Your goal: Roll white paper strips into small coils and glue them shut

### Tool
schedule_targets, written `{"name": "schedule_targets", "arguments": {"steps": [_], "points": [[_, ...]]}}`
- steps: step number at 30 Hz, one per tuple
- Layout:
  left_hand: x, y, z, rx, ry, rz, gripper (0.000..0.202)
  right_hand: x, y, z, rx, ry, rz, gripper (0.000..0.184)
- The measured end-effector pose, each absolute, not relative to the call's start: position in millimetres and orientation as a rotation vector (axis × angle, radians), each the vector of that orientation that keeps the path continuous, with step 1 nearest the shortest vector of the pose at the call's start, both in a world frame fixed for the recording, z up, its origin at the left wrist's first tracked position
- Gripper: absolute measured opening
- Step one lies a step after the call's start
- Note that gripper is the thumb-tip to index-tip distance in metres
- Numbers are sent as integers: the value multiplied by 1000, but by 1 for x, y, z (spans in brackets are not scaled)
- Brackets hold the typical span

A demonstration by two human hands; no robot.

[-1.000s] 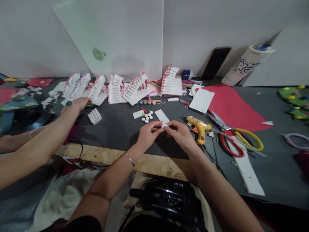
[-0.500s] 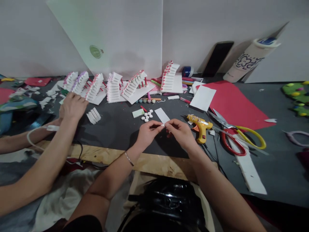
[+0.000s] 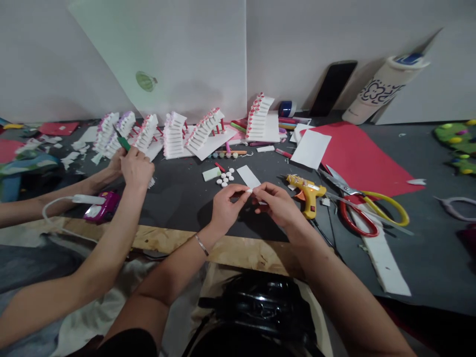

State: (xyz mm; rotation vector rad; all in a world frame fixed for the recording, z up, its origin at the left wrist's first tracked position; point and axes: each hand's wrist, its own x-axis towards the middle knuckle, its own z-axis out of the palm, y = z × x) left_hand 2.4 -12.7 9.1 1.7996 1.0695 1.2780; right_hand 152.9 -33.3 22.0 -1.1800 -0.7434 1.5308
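Observation:
My left hand (image 3: 227,204) pinches a small white ball (image 3: 249,191) between thumb and fingertips. Pressed close against the same ball are the fingertips of my right hand (image 3: 275,202), also closed. Just beyond my hands lies a white card strip (image 3: 248,176). Several small round white pieces (image 3: 225,179) form a cluster to its left, beside a pale green-white card (image 3: 211,173) and a short red stick (image 3: 220,167). A yellow glue gun (image 3: 310,191) rests to the right of my right hand.
Several small white model staircases (image 3: 174,136) stand along the wall. Large scissors (image 3: 359,196) and red paper (image 3: 362,153) lie right, near a tumbler (image 3: 383,91) and a phone (image 3: 333,89). At left, a co-worker's hands (image 3: 136,166) hold a green-handled tool (image 3: 124,143) near a purple device (image 3: 102,207).
My hands stay together, the white ball showing slightly more between my fingertips. The co-worker's hands have moved right, raising the green-handled tool and uncovering the purple device.

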Motion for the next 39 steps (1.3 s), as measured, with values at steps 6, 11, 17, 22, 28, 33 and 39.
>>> {"name": "schedule_targets", "arguments": {"steps": [6,11,17,22,28,33,39], "points": [[0,-14,10,1960,1067,1338,14,154,-34,21,-1080,-664,1680,37],[0,-11,11,1927,1041,1335,16,148,-33,14,-1062,-774,1466,40],[2,-6,4,1465,976,1235,34,142,-34,10,-1153,-914,1176,36],[1,-6,2,1413,965,1158,30,139,-38,7,-1169,-1034,992,27],[0,-8,6,1555,951,1242,21,139,-41,6,-1168,-1150,920,22],[0,-8,7,1560,927,1245,21,139,-44,7,-1136,-1164,896,20],[1,-10,8,1475,961,1247,24,138,-44,9,-1168,-1138,944,26]]}}
